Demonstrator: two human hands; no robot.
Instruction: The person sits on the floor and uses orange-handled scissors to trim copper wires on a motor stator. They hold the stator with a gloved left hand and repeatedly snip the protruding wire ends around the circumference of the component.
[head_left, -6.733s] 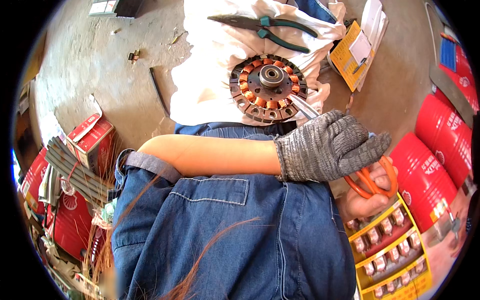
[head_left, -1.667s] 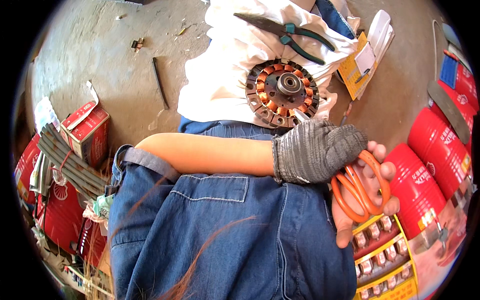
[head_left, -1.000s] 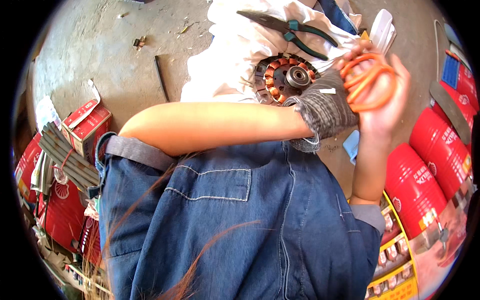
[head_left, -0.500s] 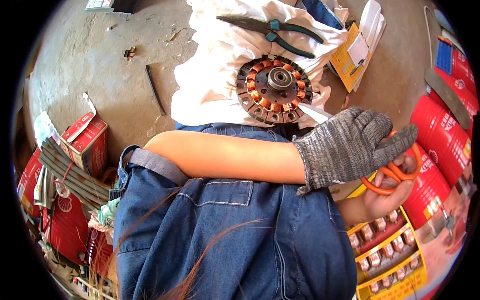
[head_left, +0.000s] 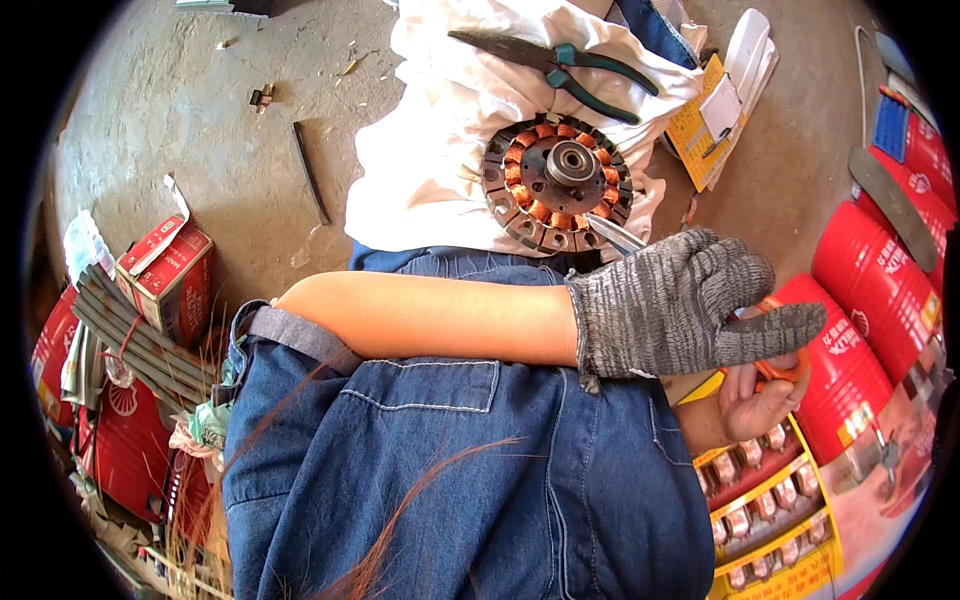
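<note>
A round motor core with copper coils (head_left: 550,192) and a steel bearing at its centre lies on a white cloth (head_left: 420,165) over my lap. My left hand (head_left: 690,305), in a grey knitted glove, reaches across to the right and closes over a pair of scissors. The blades of these scissors (head_left: 618,234) stick out from under the glove, tips at the core's lower right rim. Bare and partly behind the glove, my right hand (head_left: 758,403) grips the orange handles. Most of the scissors' middle is hidden. Green-handled pliers (head_left: 560,68) lie on the cloth beyond the core.
Red drums (head_left: 875,270) and a yellow rack of copper-coloured parts (head_left: 768,500) stand at the right. A clipboard with papers (head_left: 715,115) lies at the far right. To the left are a red carton (head_left: 168,275), a bundle of grey tubes (head_left: 140,335) and a dark rod on the floor (head_left: 310,172).
Both hands have shifted slightly left and down. The orange handles now show less beneath the glove, and more of the blades is visible. The core and pliers appear slightly right and lower.
</note>
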